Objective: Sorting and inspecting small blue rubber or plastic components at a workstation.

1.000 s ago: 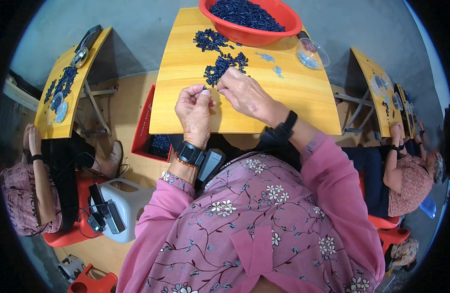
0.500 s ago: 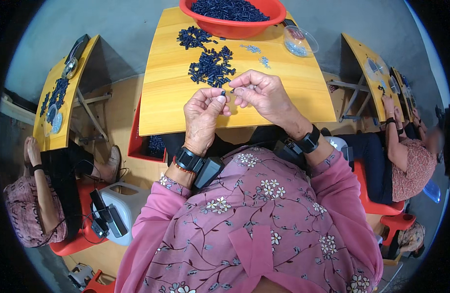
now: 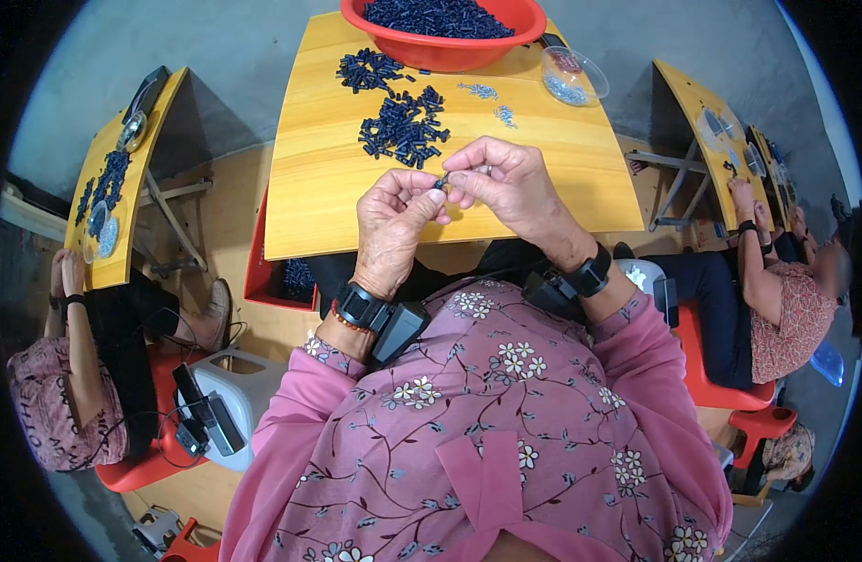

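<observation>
My left hand (image 3: 394, 225) pinches a small dark cylindrical piece (image 3: 439, 184) between thumb and forefinger, above the near part of the yellow table (image 3: 318, 206). Right beside it, my right hand (image 3: 506, 187) is closed in a pinch, its fingertips meeting the piece. Whatever the right fingers hold is too small to name. Just beyond my hands lies a loose pile of dark cylindrical pieces (image 3: 403, 129), with a smaller pile (image 3: 367, 70) behind it. Two little heaps of small silvery parts (image 3: 505, 116) lie to the right.
A red basin (image 3: 449, 58) full of dark pieces stands at the table's far edge. Near it is a clear bowl (image 3: 590, 82) with silvery parts. A red crate (image 3: 259, 272) sits under the table's left side. People work at tables on both sides.
My hands have come together: the right fingertips, slightly apart from the dark piece before, now meet it at the left fingertips. The piles look the same.
</observation>
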The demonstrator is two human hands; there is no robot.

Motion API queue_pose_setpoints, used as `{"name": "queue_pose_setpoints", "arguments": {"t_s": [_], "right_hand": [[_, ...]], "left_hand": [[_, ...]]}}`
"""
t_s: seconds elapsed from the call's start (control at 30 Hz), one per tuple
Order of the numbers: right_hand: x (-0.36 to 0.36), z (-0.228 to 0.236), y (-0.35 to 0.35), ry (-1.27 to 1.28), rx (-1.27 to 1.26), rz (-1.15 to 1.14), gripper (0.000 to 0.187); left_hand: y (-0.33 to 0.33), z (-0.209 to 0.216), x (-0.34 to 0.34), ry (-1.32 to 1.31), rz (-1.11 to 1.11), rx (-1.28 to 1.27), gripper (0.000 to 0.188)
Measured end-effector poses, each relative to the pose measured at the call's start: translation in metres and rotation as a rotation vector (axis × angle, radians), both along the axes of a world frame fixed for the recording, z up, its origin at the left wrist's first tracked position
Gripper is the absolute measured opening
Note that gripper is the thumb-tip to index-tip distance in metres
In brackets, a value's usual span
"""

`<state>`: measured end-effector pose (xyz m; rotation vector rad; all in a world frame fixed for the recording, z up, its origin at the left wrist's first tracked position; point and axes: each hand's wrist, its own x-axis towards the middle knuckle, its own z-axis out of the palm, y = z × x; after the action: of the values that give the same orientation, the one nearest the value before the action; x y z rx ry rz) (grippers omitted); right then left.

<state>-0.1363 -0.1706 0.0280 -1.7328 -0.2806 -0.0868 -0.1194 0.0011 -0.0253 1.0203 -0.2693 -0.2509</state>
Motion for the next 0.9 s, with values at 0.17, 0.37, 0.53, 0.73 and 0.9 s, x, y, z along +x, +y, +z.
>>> {"name": "queue_pose_setpoints", "arguments": {"t_s": [0.17,0.37,0.53,0.73,0.9], "right_hand": [[0.0003,0.0016,-0.0001,0.04,-0.03,0.003,0.013],[-0.0004,0.0017,0.0037,0.007,-0.073,-0.026,0.012],[0.0002,0.0018,0.0044,-0.004,-0.064,-0.033,0.01],[-0.0007,0.0026,0.0065,-0.097,-0.115,-0.027,0.007],[-0.0007,0.0039,0.0057,-0.033,-0.153,0.015,0.009]], "left_hand": [[-0.0002,-0.0007,0.0011,-0.01,0.014,0.006,0.012],[-0.001,0.0008,0.0,-0.006,0.025,0.018,0.013],[-0.0007,0.0006,0.0003,0.001,0.022,0.031,0.013],[0.0004,0.002,-0.0003,-0.016,0.022,0.061,0.012],[-0.0003,0.0057,-0.002,-0.027,0.024,0.049,0.01]]}}
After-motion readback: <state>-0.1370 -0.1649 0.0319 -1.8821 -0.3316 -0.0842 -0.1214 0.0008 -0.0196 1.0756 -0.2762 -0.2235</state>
